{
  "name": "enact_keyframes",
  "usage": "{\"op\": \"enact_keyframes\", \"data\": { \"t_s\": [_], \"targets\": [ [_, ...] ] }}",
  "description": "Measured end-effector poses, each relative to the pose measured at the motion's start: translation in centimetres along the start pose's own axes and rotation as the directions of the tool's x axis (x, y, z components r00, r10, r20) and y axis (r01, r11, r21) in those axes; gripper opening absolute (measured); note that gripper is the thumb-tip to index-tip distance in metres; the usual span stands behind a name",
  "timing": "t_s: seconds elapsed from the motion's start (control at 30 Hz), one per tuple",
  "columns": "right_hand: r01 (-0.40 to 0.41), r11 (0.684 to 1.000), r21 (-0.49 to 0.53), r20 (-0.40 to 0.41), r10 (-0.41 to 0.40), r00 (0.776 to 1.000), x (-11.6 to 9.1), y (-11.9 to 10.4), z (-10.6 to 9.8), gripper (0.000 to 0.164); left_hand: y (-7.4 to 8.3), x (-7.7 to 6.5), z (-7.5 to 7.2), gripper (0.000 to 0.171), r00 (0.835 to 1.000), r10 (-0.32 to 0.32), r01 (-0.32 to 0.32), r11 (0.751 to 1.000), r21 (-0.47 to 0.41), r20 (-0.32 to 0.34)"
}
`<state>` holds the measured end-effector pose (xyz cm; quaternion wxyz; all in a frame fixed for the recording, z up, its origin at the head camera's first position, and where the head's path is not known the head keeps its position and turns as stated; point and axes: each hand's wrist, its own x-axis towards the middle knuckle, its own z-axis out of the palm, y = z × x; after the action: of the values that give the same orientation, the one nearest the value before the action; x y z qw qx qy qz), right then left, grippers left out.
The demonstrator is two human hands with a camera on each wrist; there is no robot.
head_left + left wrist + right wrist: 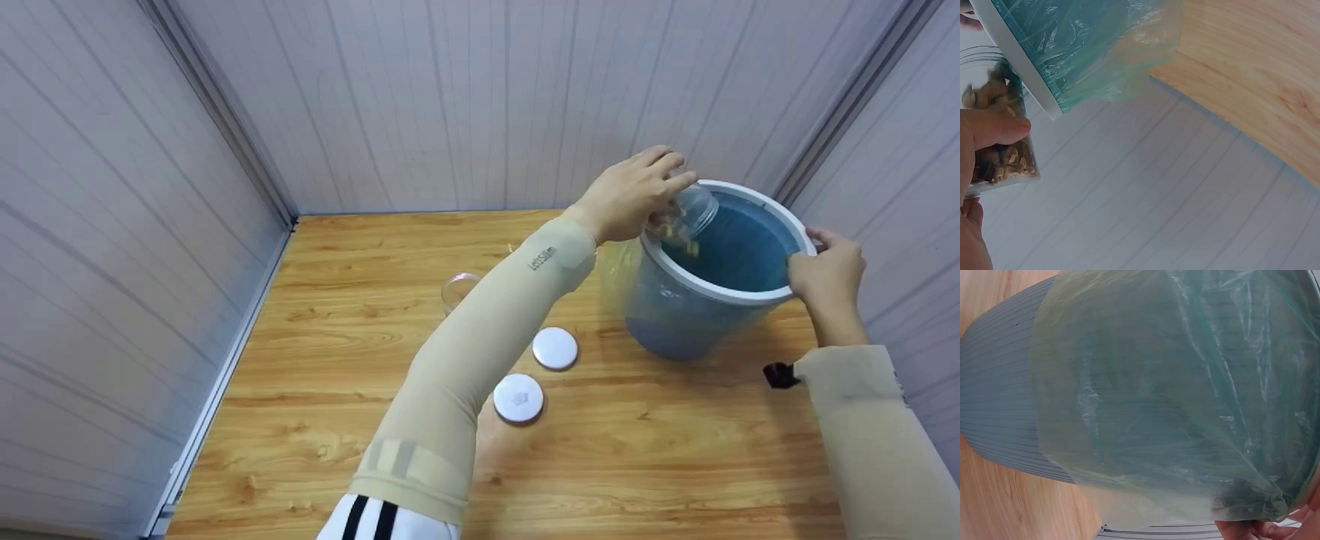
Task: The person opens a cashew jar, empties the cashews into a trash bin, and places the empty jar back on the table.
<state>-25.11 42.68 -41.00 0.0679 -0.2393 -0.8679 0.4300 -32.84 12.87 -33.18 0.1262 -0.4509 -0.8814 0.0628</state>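
Over the near left of the trash bin's white rim (716, 291), my left hand (634, 193) grips a clear jar (700, 211) tipped on its side, mouth toward the bin. Brown, chunky pieces (995, 93) fill much of the jar in the left wrist view, where my thumb lies along its wall. In the head view some pale pieces (691, 247) show at the bin's inner edge. My right hand (829, 270) holds the rim on the right side, thumb toward the inside. A thin greenish plastic bag (1157, 399) lines the bin and hangs over its ribbed outer wall (999, 388).
Two round white lids (555, 348) lie on the wooden table (337, 420), left of the bin. A clear round container (454, 289) stands partly hidden behind my left sleeve. Pale panel walls (465, 105) enclose the table at the back and both sides.
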Motion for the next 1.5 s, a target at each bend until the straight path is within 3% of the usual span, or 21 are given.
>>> {"op": "enact_keyframes", "data": {
  "t_s": [1.5],
  "targets": [
    [-0.021,0.999,0.027,0.032,0.021,0.999,-0.26,-0.09,-0.44,0.074,-0.31,-0.28,0.76,0.073,0.999,-0.014,0.012,1.0,-0.022,-0.05]
  ]
}}
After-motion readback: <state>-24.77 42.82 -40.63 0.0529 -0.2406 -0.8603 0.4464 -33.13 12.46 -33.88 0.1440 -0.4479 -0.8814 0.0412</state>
